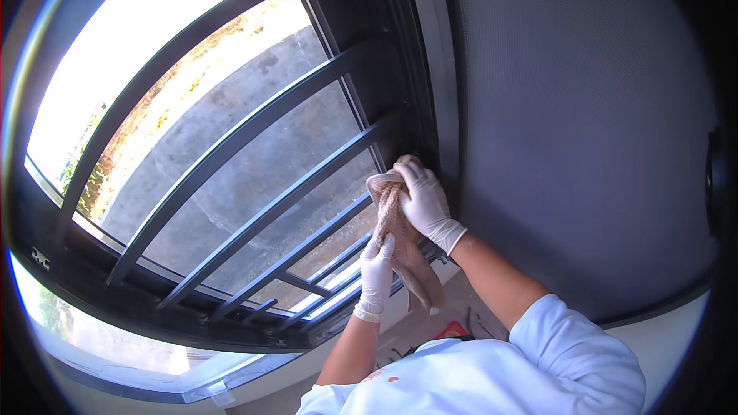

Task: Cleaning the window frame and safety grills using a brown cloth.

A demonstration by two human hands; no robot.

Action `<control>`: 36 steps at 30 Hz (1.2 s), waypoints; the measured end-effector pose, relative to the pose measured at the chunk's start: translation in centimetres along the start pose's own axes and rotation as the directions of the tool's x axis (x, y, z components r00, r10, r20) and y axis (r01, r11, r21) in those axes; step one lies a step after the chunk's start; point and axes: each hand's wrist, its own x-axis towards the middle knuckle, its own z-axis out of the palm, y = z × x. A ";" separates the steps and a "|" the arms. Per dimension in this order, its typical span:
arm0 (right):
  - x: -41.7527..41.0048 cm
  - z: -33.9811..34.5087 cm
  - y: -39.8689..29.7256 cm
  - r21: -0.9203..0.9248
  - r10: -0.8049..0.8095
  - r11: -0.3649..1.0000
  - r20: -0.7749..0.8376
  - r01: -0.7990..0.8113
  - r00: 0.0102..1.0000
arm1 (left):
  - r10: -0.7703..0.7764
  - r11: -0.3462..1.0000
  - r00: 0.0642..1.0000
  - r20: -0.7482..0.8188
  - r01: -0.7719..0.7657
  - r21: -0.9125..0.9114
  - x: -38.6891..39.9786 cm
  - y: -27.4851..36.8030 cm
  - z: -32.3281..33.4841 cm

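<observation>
Both of my hands wear thin white gloves. A beige textured cloth (393,216) hangs in folds between them, its loose end dangling below. My right hand (424,199) grips the upper part of the cloth and presses it near the dark inner side of the window frame (412,98). Lower down, my left hand (377,271) pinches the cloth between thumb and fingers. Just left of the cloth run the ends of the dark metal window bars (277,196). The fingertips of my right hand are partly hidden by the cloth.
Several dark bars cross the window opening, with grey concrete ground (230,144) outside. A large mesh screen panel (576,144) stands at the right. Along the bottom left runs the lower window frame (144,323). Something red (452,329) lies below, partly hidden by my shirt.
</observation>
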 end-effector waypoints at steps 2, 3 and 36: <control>0.4 -0.1 -0.1 -0.086 -0.016 0.996 -0.044 0.012 0.999 | -0.025 0.998 1.000 -0.006 0.024 -0.050 0.0 -0.2 -0.5; 0.6 -0.2 -0.1 -0.088 -0.016 0.996 -0.039 0.012 0.999 | -0.027 0.998 1.000 -0.008 0.027 -0.053 -0.1 -0.3 -0.5; 1.4 0.9 -4.1 0.204 -0.438 0.877 -0.028 0.434 0.898 | 0.017 0.999 0.995 -0.098 -0.020 -0.026 -2.3 0.7 -1.6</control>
